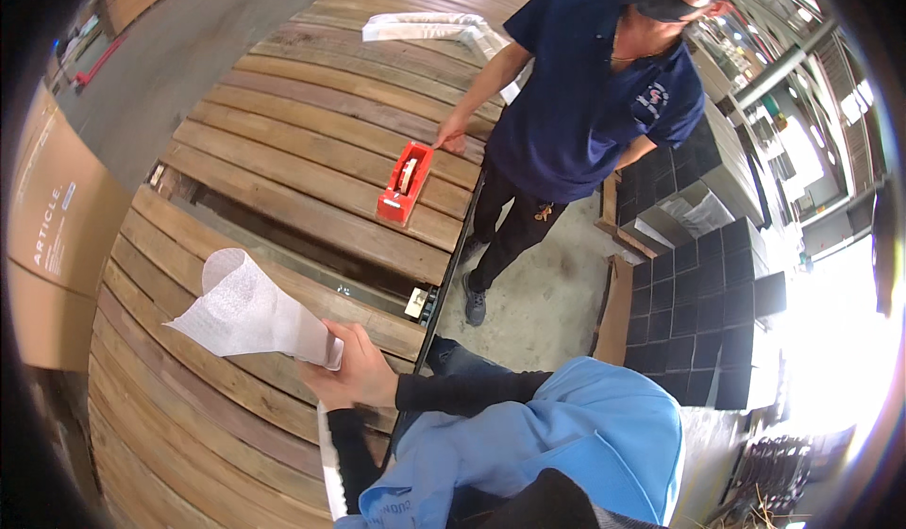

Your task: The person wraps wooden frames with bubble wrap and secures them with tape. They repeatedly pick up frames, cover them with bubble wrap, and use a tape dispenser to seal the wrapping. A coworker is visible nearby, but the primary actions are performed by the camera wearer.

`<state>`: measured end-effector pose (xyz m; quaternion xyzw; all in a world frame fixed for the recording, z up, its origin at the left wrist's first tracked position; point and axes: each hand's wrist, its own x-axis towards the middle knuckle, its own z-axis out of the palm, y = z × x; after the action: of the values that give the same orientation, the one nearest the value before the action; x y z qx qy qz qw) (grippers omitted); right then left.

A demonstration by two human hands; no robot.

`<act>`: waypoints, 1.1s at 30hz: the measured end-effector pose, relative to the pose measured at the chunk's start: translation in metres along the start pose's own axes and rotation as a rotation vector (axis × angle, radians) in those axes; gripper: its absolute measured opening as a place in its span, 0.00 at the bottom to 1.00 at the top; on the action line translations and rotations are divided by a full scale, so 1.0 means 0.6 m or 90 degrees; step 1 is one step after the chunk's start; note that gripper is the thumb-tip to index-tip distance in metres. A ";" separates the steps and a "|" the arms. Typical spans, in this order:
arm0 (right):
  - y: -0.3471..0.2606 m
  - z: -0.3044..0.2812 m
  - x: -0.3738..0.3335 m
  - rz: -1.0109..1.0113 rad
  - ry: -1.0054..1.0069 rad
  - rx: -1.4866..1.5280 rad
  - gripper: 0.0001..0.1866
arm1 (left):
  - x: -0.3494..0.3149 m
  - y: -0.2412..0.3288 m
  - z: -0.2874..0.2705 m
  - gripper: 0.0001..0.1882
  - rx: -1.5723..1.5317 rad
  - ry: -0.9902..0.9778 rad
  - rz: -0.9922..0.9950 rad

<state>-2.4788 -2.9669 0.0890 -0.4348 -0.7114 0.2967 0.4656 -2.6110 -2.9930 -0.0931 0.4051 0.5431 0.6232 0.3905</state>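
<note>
A sheet of white foam wrap (260,317), rolled into a cone with its wide end flared to the left, is held above a wooden slatted table (274,156). My right hand (368,373) closes round its narrow end. Below and partly behind that hand, my left hand (324,387) grips the same end, its fingers mostly hidden. Beyond a gap in the slats lies a red tape dispenser (406,184), with a co-worker's hand (451,137) at its far end.
A co-worker in a dark blue shirt (590,95) stands at the table's right side. White foam strips (434,29) lie on its far part. A cardboard box (61,213) stands at the left. Stacked black boxes (694,307) are on the right. A small white fitting (417,302) sits near the gap.
</note>
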 end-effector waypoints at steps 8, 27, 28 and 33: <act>0.021 -0.035 0.034 -0.007 -0.035 0.123 0.37 | 0.208 0.385 -0.028 0.58 0.235 -0.621 -0.242; 0.598 -0.194 0.308 0.612 0.273 0.192 0.16 | 0.282 0.271 -0.172 0.38 -0.025 -0.345 -0.059; 0.593 -0.178 0.308 0.621 0.279 0.295 0.16 | 0.278 0.275 -0.174 0.38 -0.016 -0.374 0.016; 0.552 -0.151 0.307 0.510 0.321 0.326 0.13 | 0.272 0.275 -0.186 0.40 -0.035 -0.371 0.008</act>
<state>-2.3168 -2.6530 -0.0754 -0.6023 -0.2606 0.5016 0.5637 -2.7825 -2.8991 0.0748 0.5598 0.3882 0.4975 0.5370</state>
